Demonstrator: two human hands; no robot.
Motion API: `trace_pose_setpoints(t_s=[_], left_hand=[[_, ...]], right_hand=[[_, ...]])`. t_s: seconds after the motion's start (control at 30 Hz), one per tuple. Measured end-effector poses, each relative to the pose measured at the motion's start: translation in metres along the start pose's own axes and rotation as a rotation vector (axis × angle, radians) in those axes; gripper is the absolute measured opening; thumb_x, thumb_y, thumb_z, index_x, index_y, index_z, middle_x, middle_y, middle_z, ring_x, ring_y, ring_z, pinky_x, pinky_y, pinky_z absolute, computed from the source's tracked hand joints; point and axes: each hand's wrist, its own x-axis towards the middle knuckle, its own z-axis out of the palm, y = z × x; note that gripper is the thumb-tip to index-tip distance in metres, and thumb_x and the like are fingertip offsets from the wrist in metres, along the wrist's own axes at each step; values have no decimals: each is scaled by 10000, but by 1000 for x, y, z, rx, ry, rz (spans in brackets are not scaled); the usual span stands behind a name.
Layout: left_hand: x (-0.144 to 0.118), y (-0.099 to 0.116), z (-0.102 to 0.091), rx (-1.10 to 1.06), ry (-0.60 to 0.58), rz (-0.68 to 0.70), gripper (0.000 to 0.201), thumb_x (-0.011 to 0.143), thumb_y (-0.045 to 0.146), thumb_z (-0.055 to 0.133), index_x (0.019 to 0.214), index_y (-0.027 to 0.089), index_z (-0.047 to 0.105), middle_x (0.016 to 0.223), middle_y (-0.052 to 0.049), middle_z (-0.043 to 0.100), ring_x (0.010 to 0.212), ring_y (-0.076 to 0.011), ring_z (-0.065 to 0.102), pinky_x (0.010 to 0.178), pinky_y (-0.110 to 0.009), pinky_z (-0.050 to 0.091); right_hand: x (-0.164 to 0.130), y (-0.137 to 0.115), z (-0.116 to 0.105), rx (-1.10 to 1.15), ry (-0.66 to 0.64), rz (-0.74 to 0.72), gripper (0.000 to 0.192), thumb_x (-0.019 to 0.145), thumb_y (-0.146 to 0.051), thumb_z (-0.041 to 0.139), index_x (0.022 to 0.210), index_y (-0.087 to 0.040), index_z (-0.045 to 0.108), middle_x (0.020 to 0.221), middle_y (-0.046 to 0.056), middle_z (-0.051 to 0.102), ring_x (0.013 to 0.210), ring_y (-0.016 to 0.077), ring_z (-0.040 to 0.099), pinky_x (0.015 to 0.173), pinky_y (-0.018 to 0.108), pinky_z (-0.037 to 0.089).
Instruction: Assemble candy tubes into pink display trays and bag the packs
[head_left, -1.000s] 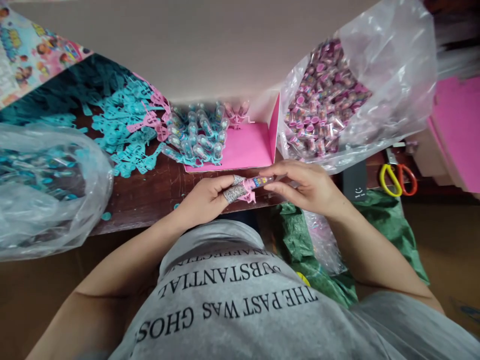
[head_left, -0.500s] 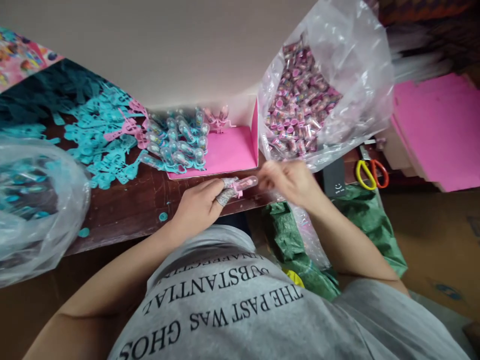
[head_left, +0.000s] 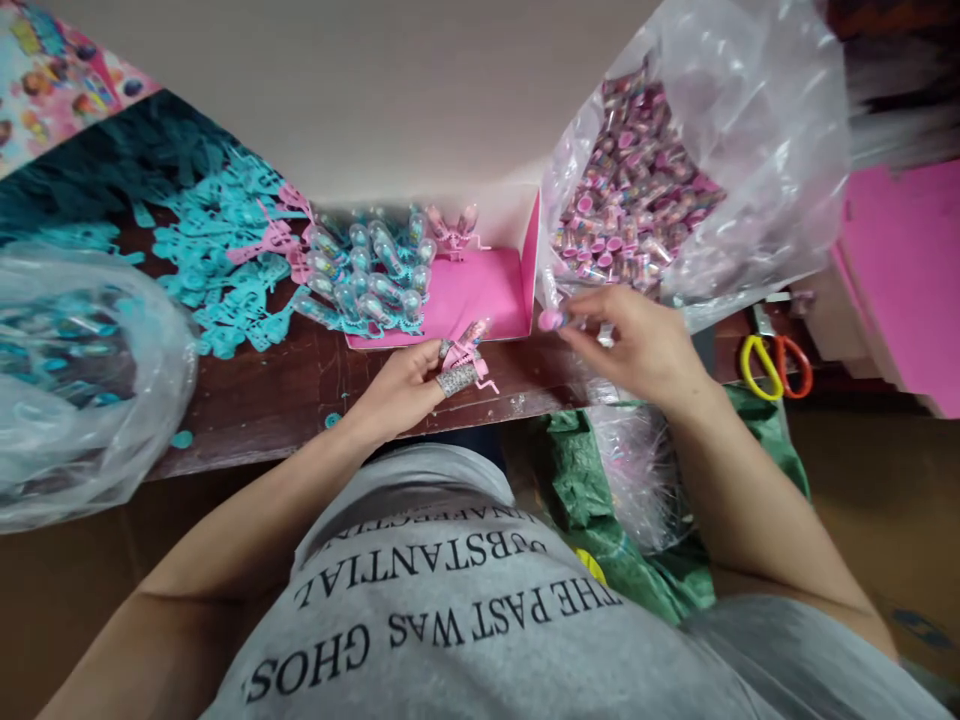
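Over the near edge of the dark table (head_left: 277,405), just in front of the open box (head_left: 487,295), the left hand (head_left: 401,390) pinches a pink clip piece (head_left: 463,357) between thumb and forefinger; both digits are bound in grey patterned tape (head_left: 457,380) and closed on the piece from its left side; the piece sits at the very tips, tilted, with a clear capsule (head_left: 477,330) leaning up and to the right beyond the grip, and a thin pink hook poking out below it, past the lower finger.

To the right, near the mouth of a clear plastic bag (head_left: 776,170), the right hand (head_left: 637,345) has thumb and forefinger drawn close about a small pink-ended capsule (head_left: 551,320); its pink end juts left past the fingertips, well apart from the left hand's piece, while its other end is hidden by the fingers.

Inside the box, teal clips with capsules (head_left: 367,280) crowd the left part of the pink floor, and pink clips with capsules (head_left: 454,232) stand by the far wall; left of the box lies a heap of teal clips (head_left: 214,260), with loose pink clips (head_left: 274,240) beside it.
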Motion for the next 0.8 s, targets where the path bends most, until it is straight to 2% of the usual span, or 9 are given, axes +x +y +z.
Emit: trace_pose_setpoints(t_s=[0.07, 0.13, 0.3, 0.4, 0.53, 0.63, 0.7, 0.73, 0.8], left_hand=[[-1, 0, 1, -29, -25, 12, 343, 788, 477, 860, 883, 184, 709, 813, -2, 712, 754, -134, 618, 735, -253, 536], [0, -1, 3, -45, -56, 34, 331, 783, 469, 863, 909, 189, 740, 885, -15, 754, 826, -150, 660, 818, -279, 565], [-2, -9, 4, -57, -116, 80, 299, 823, 461, 839, 965, 205, 778, 964, -24, 796, 928, -179, 709, 947, -335, 581], [-5, -15, 0, 47, -85, 175, 279, 873, 463, 796, 972, 204, 767, 982, -25, 795, 913, -179, 705, 921, -330, 574], [-7, -20, -4, 270, 69, 298, 213, 927, 408, 738, 949, 196, 735, 917, -15, 771, 840, -164, 665, 840, -301, 552], [-5, -16, -6, 233, 52, 291, 183, 909, 372, 741, 950, 194, 730, 908, -12, 767, 832, -157, 663, 826, -292, 546], [-3, -6, -7, 134, -30, 204, 186, 893, 372, 754, 885, 190, 712, 833, -4, 736, 749, -136, 643, 739, -265, 535], [-2, 1, -7, 96, -76, 134, 192, 896, 369, 747, 844, 191, 698, 760, 6, 699, 663, -117, 604, 657, -245, 507], [0, 19, -8, 67, -169, -20, 209, 929, 353, 701, 794, 194, 683, 644, 24, 618, 523, -90, 504, 521, -221, 422]], right_hand=[[-7, -19, -3, 144, -60, -208, 192, 1062, -337, 613, 1191, -242, 719, 1140, 59, 792, 1030, 220, 767, 889, 393, 637], [-10, -32, -3, 244, -71, -331, 198, 1080, -294, 608, 1236, -225, 707, 1174, 66, 791, 1064, 194, 772, 919, 365, 651], [-13, -43, -1, 261, -49, -416, 253, 1066, -230, 633, 1312, -218, 692, 1297, 84, 770, 1172, 187, 757, 1012, 353, 647], [-13, -47, 3, 257, -37, -413, 245, 1069, -262, 636, 1297, -198, 698, 1254, 93, 782, 1126, 200, 766, 982, 354, 649], [-12, -51, 9, 378, -95, -241, 249, 1096, -393, 598, 1151, -188, 729, 1047, 55, 817, 892, 169, 775, 812, 302, 628], [-9, -46, 3, 411, -156, -147, 341, 1089, -501, 583, 1114, -206, 750, 994, 42, 816, 782, 154, 751, 731, 296, 604], [-4, -41, -8, 402, -159, -186, 479, 1008, -593, 680, 1319, -231, 711, 1229, 89, 787, 916, 196, 770, 763, 328, 631], [0, -38, -14, 383, -150, -229, 613, 961, -618, 731, 1449, -258, 645, 1408, 115, 715, 1077, 237, 762, 830, 362, 648], [10, -36, -28, 328, -156, -323, 750, 935, -611, 763, 1589, -331, 524, 1671, 103, 497, 1415, 303, 614, 1009, 441, 631]])
